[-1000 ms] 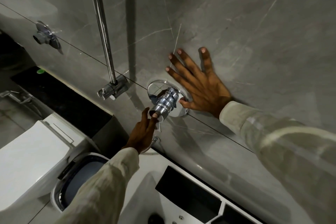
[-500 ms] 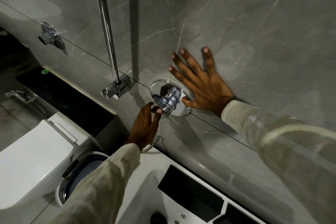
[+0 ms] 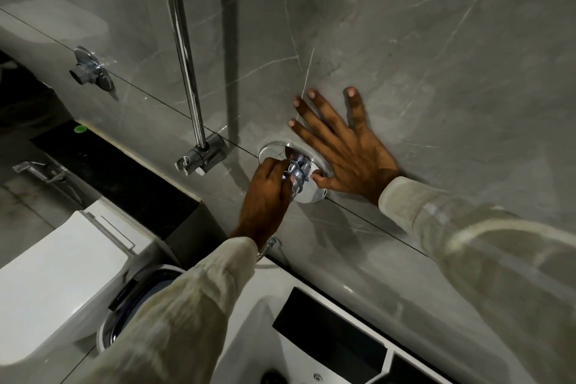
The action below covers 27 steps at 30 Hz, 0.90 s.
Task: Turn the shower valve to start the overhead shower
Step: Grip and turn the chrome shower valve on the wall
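Note:
The chrome shower valve (image 3: 300,170) sticks out of a round chrome plate (image 3: 311,195) on the grey marble wall. My left hand (image 3: 268,196) comes from below and its fingers are closed around the valve's knob, hiding part of it. My right hand (image 3: 339,146) lies flat on the wall just right of the plate, fingers spread, thumb touching the plate's rim. No water is visible, and the overhead shower is out of view.
A chrome riser pipe (image 3: 184,56) runs down the wall to a bracket (image 3: 202,157) left of the valve. Farther left is another chrome wall fitting (image 3: 90,72). Below stand a white toilet (image 3: 62,271), a bin (image 3: 131,305) and a white tub rim (image 3: 311,337).
My left hand has risen from just under the valve and closed its fingers around the knob. My right hand has stayed flat on the wall.

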Tool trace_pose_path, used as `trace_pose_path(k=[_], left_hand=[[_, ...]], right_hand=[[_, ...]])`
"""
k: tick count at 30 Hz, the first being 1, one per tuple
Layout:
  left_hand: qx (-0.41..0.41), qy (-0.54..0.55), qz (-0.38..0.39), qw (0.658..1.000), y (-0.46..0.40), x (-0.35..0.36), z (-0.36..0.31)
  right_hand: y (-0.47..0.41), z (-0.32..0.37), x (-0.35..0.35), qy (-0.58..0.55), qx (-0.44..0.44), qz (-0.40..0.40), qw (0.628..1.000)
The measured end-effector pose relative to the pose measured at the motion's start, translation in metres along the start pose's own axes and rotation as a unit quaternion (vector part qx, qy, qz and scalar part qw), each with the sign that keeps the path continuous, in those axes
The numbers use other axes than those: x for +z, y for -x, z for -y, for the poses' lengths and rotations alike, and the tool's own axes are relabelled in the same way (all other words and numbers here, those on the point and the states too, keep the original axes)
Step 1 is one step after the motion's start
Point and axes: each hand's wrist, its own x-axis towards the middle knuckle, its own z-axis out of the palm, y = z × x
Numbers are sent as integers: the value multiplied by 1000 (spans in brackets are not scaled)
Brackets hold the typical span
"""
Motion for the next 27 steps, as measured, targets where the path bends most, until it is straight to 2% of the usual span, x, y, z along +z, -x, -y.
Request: trace_pose_path(k=[6,10,16,22,27], left_hand=[[11,6,-29,1000,-2,-1,-5],[-15,9,-34,999,-4,-1,-10],[-9,-29,-37,999,-2,0,-12],[62,-112,-14,992,-4,-3,-12],[154,-209,22,965,-5,-5,-3]], right_hand=[[0,0,1,1,-1,-4,1000],[0,0,-1,-1,-2,-1,1000],[1,0,-2,-1,-2,3,1000],[1,1,-1,-1,0,2,1000],[1,1,0,-3,1,4,1000]])
